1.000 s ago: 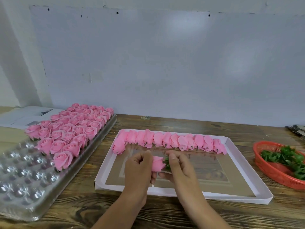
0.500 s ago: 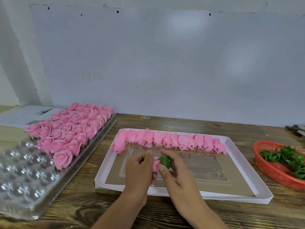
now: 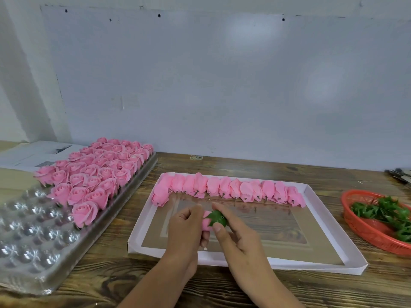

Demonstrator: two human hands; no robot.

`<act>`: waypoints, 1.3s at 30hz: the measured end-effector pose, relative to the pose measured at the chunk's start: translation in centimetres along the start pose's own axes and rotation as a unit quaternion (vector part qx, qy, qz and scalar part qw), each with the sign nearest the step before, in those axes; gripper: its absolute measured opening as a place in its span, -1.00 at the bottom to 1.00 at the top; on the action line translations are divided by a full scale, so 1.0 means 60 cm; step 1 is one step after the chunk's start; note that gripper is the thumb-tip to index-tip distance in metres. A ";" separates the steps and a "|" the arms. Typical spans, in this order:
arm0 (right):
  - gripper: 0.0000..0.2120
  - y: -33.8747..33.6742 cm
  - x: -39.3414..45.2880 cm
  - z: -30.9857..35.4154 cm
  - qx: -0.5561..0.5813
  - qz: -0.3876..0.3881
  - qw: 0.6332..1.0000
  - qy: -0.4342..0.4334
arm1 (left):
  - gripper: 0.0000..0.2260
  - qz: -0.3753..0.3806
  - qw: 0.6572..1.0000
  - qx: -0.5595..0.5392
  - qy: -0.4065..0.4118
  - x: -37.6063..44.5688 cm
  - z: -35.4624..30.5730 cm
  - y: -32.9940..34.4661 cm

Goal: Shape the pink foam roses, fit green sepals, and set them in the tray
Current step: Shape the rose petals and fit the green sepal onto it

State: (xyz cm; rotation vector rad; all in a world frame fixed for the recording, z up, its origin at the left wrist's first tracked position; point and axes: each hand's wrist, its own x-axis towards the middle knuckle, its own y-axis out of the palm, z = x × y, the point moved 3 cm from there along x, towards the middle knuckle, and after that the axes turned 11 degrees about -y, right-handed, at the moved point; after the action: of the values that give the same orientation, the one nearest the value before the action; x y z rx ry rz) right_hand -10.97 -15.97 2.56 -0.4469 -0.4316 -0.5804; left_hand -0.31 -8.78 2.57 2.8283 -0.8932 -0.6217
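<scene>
We hold one pink rose (image 3: 206,220) over the white box lid (image 3: 333,261), a green sepal (image 3: 218,218) capped on its base. Our left hand (image 3: 185,232) wraps the bloom; our right hand (image 3: 235,230) pinches the sepal between thumb and forefinger, seating it. We judge this rose nearly ready for its slot. To the left, the clear plastic tray (image 3: 33,247) carries finished roses (image 3: 97,172) across its far part, while the near cups sit bare. A row of unshaped buds (image 3: 229,188) lies along the lid's far edge, awaiting work. More sepals fill the red basket (image 3: 364,232) at right. Roughly half the tray appears left to fill.
</scene>
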 end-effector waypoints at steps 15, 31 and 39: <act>-0.63 0.007 -0.003 -0.013 0.033 -0.026 0.999 -0.014 | -0.68 0.035 0.997 -0.037 -0.063 0.000 0.005 0.004; -0.63 0.005 -0.001 -0.014 0.026 -0.015 1.000 -0.007 | -0.70 0.036 0.996 -0.027 -0.074 0.002 0.007 0.005; -0.65 0.004 0.002 -0.011 0.013 -0.024 1.000 -0.009 | -0.73 0.048 0.993 -0.055 -0.094 0.004 0.007 0.004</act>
State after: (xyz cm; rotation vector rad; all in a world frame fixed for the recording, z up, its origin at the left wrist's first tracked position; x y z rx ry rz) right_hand -10.56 -16.18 1.98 -0.4180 -0.4681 -0.6165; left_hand -0.42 -9.11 2.13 2.6455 -0.9837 -0.9064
